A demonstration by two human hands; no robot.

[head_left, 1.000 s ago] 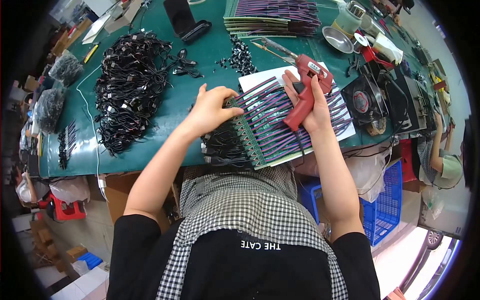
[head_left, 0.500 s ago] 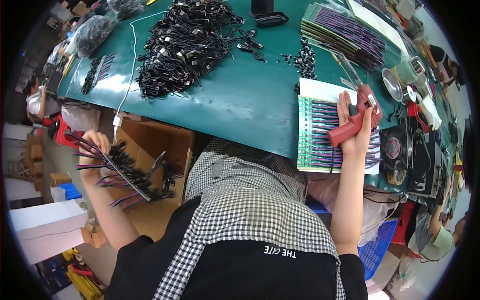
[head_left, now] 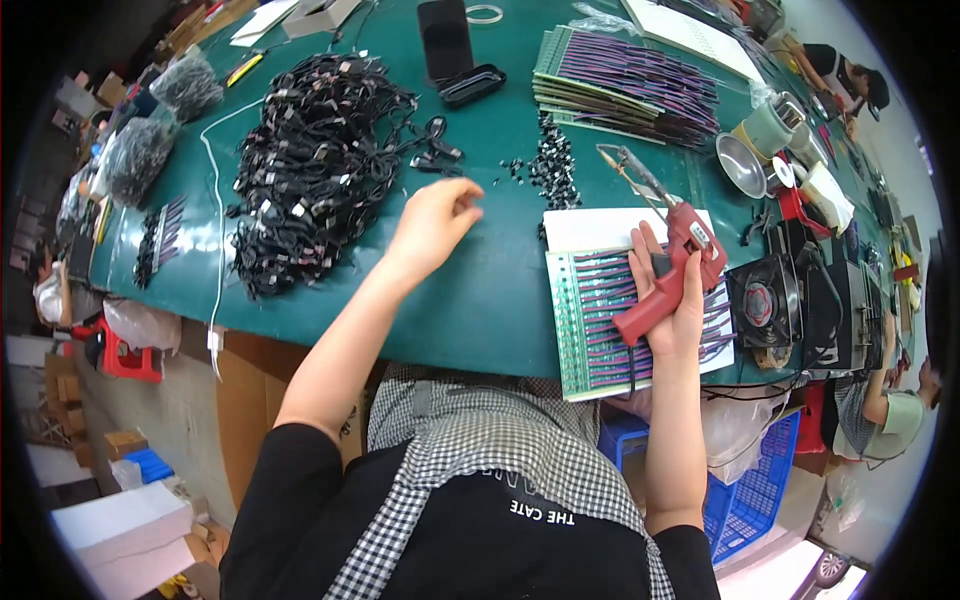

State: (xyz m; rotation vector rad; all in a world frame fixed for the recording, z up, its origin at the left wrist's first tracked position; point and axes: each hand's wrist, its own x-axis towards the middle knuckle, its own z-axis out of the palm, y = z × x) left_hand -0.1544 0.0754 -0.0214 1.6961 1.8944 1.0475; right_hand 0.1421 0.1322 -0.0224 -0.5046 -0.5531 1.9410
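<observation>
My left hand (head_left: 437, 222) reaches over the green table, fingers loosely curved, thumb apart, nothing visible in it. Just beyond its fingertips lie a few short black cables (head_left: 437, 150). To its left rises a large heap of black cables (head_left: 315, 165) with metal plugs. My right hand (head_left: 676, 318) holds a red soldering gun (head_left: 660, 295) across the palm, its metal tip pointing far and left. Beneath that hand lies a green circuit board panel (head_left: 566, 325) with rows of thin wires, on a white sheet (head_left: 590, 232). Small black parts (head_left: 556, 165) are scattered beyond the sheet.
Stacked wired panels (head_left: 625, 85) lie at the far right. A metal bowl (head_left: 741, 165) and a black fan (head_left: 765, 300) stand right of the soldering gun. A phone (head_left: 444, 38) leans upright at the back. A cardboard box (head_left: 250, 400) sits below the table's front edge.
My left hand has swung from beside the box, where it held a strip of wired pieces, up over the table without it. The right hand still holds the soldering gun; the view has shifted.
</observation>
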